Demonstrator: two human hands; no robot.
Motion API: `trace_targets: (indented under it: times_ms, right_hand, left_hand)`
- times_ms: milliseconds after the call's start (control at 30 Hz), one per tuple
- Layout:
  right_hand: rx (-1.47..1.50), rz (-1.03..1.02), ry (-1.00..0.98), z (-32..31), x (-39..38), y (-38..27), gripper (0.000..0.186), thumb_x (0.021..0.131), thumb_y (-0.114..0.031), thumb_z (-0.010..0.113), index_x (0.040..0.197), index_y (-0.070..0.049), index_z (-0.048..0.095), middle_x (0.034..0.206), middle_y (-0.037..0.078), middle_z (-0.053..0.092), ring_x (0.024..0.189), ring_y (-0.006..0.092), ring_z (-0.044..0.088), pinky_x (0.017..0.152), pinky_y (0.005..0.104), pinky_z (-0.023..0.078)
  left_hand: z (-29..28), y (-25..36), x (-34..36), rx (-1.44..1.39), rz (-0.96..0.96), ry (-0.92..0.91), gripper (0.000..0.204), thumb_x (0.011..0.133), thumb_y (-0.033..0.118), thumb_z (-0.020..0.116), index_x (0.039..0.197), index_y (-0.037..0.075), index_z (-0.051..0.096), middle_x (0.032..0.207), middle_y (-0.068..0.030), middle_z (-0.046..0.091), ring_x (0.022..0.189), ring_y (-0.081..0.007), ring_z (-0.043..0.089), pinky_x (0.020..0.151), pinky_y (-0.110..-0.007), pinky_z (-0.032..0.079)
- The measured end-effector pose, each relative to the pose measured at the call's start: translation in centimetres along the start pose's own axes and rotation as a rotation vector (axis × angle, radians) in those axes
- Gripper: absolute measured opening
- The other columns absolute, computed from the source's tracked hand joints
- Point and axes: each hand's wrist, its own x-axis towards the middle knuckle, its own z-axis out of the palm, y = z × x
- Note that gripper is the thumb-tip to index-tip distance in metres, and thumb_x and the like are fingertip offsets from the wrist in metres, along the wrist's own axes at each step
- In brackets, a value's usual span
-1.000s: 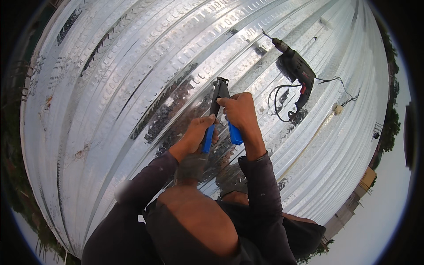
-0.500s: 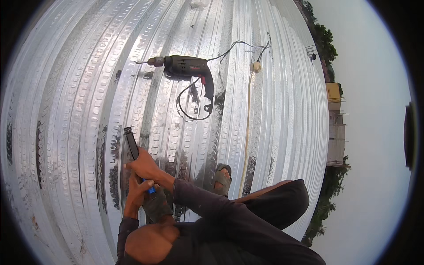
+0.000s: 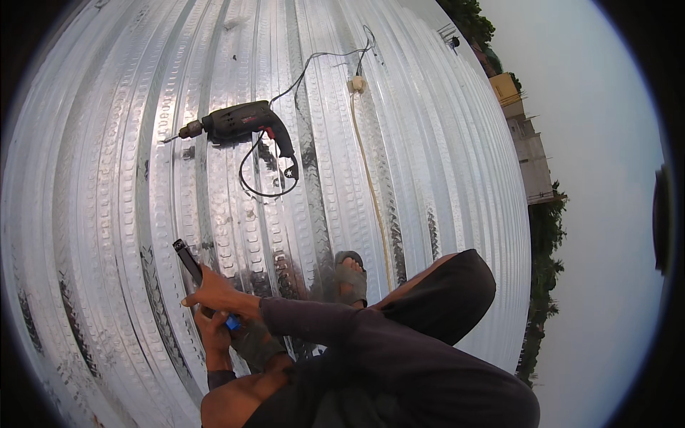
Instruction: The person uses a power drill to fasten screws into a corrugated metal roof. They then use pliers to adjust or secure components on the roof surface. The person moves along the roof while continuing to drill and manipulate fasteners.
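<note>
A bar-shaped black hand tool (image 3: 188, 260) with a blue part (image 3: 233, 322) slants up to the left between my hands. It resembles a hand riveter, but my fingers cover its middle. My right hand (image 3: 220, 294) is closed round the black body below its far end. Just beneath, my left hand (image 3: 212, 332) has its fingers closed on the lower part, beside the blue piece. Farther off, a black power drill (image 3: 241, 121) lies on its side, bit pointing left, out of reach of both hands.
Ribbed shiny metal sheeting (image 3: 128, 214) forms the surface under me. The drill's dark cord runs to a pale connector (image 3: 357, 85), joined to a yellowish cable (image 3: 371, 182). My sandalled foot (image 3: 351, 277) rests on the ribs. Beyond the sheet's right edge are trees and buildings (image 3: 529, 153).
The view has turned and shifted, so the drill and cable sit farther left. The black tool leans more to the left, with both hands still closed on it.
</note>
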Motion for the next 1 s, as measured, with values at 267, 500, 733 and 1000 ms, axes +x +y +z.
trace_targets:
  times_ms: [267,500,733,1000]
  right_hand:
    - [-0.047,-0.129,-0.083,-0.8,1.4,1.7,0.098,0.066,-0.018,0.088,0.142,0.017,0.037,0.116,0.04,0.062,0.113,0.0518,0.063,0.099,0.0477,0.05]
    - [-0.069,-0.154,0.016,-0.7,1.5,2.9,0.087,0.067,-0.018,0.087,0.135,0.017,0.045,0.105,0.039,0.065,0.104,0.0522,0.065,0.092,0.0495,0.053]
    - [-0.107,-0.093,-0.078,-1.8,1.1,0.4,0.079,0.069,-0.023,0.086,0.131,0.011,0.051,0.106,0.033,0.067,0.102,0.0479,0.067,0.091,0.0464,0.054]
    - [0.104,-0.028,-0.175,-2.0,-1.4,0.0,0.066,0.07,-0.015,0.087,0.123,0.007,0.055,0.092,0.01,0.069,0.081,0.0206,0.068,0.078,0.0333,0.056]
  left_hand:
    - [0.7,-0.5,0.2,0.034,-0.01,0.08,0.061,0.072,0.02,0.076,0.125,-0.005,0.056,0.113,-0.0087,0.065,0.102,-0.0204,0.064,0.092,-0.034,0.049]
    - [0.8,-1.3,0.2,0.075,-0.019,0.078,0.055,0.074,0.019,0.075,0.122,-0.004,0.06,0.109,-0.0095,0.067,0.099,-0.0205,0.066,0.09,-0.033,0.05]
    - [1.0,-0.9,0.2,-0.02,0.0,0.112,0.047,0.077,0.015,0.072,0.117,-0.006,0.061,0.112,-0.0109,0.067,0.101,-0.0185,0.066,0.092,-0.033,0.051]
    - [1.1,0.8,-0.8,0.147,0.057,0.165,0.074,0.082,0.017,0.08,0.145,-0.003,0.046,0.123,-0.0117,0.066,0.113,-0.0225,0.065,0.098,-0.035,0.053]
